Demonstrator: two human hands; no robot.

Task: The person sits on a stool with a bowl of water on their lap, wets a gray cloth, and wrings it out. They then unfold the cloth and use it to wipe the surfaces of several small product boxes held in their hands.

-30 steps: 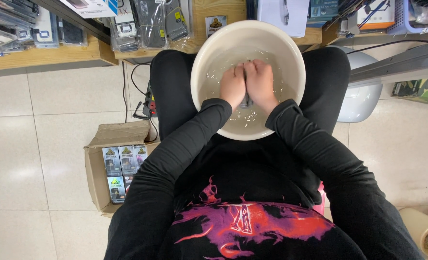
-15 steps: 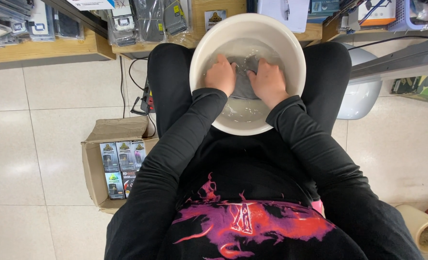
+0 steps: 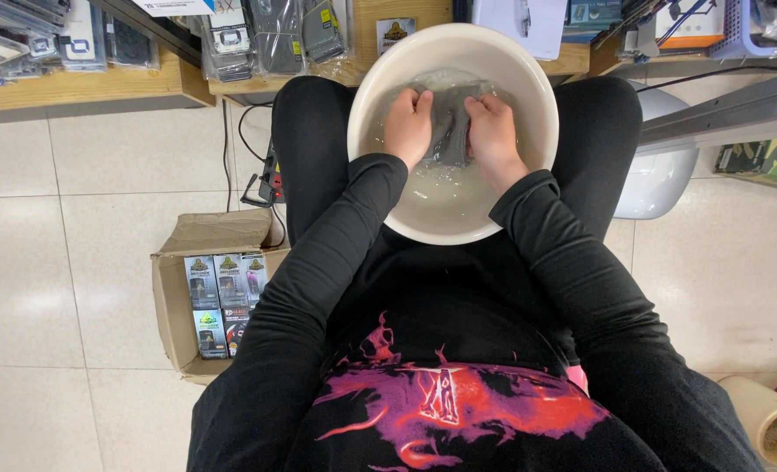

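Our left hand (image 3: 408, 128) is closed over the left edge of a grey cloth (image 3: 448, 131), fingers curled down into the fabric. Our right hand (image 3: 493, 138) grips the cloth's right edge in the same way, so the two hands sit close together with a narrow strip of cloth showing between them. The cloth lies bunched and wet in the far half of a white basin (image 3: 366, 92), partly under cloudy water (image 3: 445, 197) that fills the near half of the bowl. Small bubbles show on the water just near our wrists.

The basin rests on our lap, across both thighs, and our black sleeves run from the near edge of the view up into it. Below the sleeves is a black shirt with a purple and red print (image 3: 445, 411).

To the left, on the tiled floor (image 3: 65, 262), stands an open cardboard box (image 3: 168, 306) holding small packaged goods in rows. A black cable with a power strip (image 3: 266, 179) lies between the box and our left leg. On the far side runs a wooden shelf (image 3: 82, 87) carrying packaged items. To the right of the basin a white rounded stool (image 3: 663, 170) stands on the floor, and at the near right corner is the end of a cardboard roll (image 3: 768, 419).
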